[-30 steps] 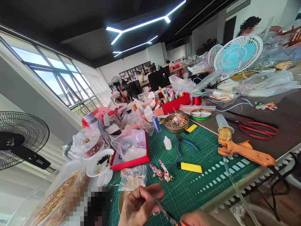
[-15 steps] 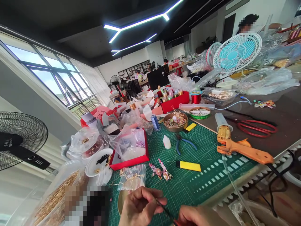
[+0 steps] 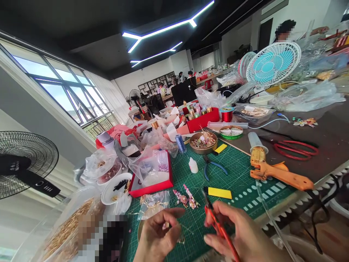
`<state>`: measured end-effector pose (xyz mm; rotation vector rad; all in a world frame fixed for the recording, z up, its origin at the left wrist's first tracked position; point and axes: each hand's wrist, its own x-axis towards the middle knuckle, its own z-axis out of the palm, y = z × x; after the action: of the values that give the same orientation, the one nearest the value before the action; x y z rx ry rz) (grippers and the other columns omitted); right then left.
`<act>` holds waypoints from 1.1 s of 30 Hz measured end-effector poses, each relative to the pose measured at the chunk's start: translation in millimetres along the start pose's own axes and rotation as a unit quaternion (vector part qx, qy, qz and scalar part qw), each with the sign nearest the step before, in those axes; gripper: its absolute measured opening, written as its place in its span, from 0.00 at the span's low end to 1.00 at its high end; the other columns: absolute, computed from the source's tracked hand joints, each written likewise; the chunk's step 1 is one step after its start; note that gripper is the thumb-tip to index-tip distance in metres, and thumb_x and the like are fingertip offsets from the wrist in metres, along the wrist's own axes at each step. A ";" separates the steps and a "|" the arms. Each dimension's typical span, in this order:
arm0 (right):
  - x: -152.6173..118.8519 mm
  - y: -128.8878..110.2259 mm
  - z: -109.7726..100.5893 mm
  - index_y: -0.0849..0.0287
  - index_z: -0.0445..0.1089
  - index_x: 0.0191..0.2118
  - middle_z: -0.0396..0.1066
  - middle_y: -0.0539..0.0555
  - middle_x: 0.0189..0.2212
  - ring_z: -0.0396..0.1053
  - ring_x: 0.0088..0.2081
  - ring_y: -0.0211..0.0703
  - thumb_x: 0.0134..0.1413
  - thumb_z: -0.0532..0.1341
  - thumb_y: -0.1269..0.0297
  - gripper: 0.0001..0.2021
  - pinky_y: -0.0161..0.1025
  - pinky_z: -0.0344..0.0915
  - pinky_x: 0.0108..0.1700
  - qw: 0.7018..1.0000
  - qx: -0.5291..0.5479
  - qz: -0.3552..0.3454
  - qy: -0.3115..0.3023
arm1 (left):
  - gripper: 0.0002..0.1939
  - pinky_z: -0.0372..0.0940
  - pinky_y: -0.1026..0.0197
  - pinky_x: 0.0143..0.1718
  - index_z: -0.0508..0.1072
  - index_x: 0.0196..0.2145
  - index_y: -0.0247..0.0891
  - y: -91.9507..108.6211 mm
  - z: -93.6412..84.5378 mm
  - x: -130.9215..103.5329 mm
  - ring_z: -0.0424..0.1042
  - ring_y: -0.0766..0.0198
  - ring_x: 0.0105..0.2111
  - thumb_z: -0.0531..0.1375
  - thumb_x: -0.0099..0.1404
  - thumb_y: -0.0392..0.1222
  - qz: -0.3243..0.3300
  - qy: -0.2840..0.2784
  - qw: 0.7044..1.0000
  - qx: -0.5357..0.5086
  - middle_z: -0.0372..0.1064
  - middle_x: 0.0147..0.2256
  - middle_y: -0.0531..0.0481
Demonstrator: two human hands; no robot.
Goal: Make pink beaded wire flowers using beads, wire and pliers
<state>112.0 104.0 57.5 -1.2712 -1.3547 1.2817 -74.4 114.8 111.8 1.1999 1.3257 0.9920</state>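
Apparently, the small wired ornament (image 3: 182,239) is a slight thing, at the lower middle of the frame beside the fingertips of the left hand (image 3: 156,236), whose thumb and forefinger seem pinched together on it. It looks nearly weightless, its thin strands springy and easily bent, its pale bits probably smooth and apt to slip; a light hold low on the wire would likely spare them. The right hand (image 3: 240,229) has its fingers curved loosely round the red-handled pliers (image 3: 216,220), dark tips pointing up the frame. These should be stiff and moderately heavy, best held along the coated handles, clear of the pivot.

Much of the ornament is hidden behind the left fingers, and its strands blur into the green cutting mat (image 3: 178,169). The lower handle ends run to the bottom edge, both wrists are cut off there, and whether the tips are parted is hard to make out.
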 end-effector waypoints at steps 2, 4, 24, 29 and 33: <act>10.4 -7.2 5.4 0.57 0.64 0.30 0.68 0.48 0.28 0.65 0.28 0.37 0.41 0.63 0.66 0.08 0.33 0.62 0.30 0.997 0.065 -0.023 -0.040 | 0.10 0.62 0.64 0.31 0.70 0.17 0.35 11.0 0.0 0.3 0.68 0.60 0.32 0.66 0.46 0.43 0.014 -0.006 1.000 0.021 0.72 0.37 0.43; 19.7 -18.4 9.9 0.57 0.63 0.31 0.69 0.49 0.32 0.65 0.30 0.38 0.41 0.65 0.65 0.10 0.34 0.63 0.32 0.987 0.132 -0.042 -0.087 | 0.09 0.62 0.63 0.34 0.70 0.18 0.36 22.5 0.4 0.8 0.68 0.57 0.36 0.66 0.46 0.41 0.024 -0.016 0.999 0.018 0.71 0.37 0.45; 30.0 -56.8 46.9 0.58 0.59 0.26 0.60 0.44 0.23 0.60 0.26 0.33 0.33 0.70 0.62 0.18 0.32 0.59 0.30 0.938 0.305 -0.111 -0.125 | 0.13 0.63 0.61 0.36 0.71 0.18 0.38 38.1 -19.1 0.5 0.69 0.51 0.39 0.67 0.49 0.48 0.145 0.014 0.989 0.036 0.69 0.23 0.46; 27.6 -51.9 56.9 0.57 0.58 0.26 0.65 0.47 0.24 0.65 0.29 0.39 0.38 0.66 0.66 0.13 0.36 0.62 0.33 0.956 0.244 -0.137 -0.085 | 0.16 0.62 0.59 0.36 0.70 0.18 0.38 25.7 -16.9 -3.3 0.70 0.49 0.39 0.66 0.48 0.52 0.139 0.072 0.988 -0.012 0.73 0.32 0.43; 25.2 -49.9 60.4 0.56 0.58 0.26 0.67 0.48 0.25 0.68 0.31 0.42 0.39 0.63 0.69 0.10 0.39 0.64 0.36 0.970 0.189 -0.143 -0.058 | 0.16 0.60 0.56 0.44 0.69 0.18 0.38 21.5 -13.7 -2.9 0.64 0.45 0.48 0.67 0.46 0.51 0.130 0.106 0.985 -0.049 0.74 0.34 0.42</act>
<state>43.9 123.9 99.1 -0.7215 -1.2464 1.3438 -85.5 116.2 134.9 1.2378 1.2871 1.3895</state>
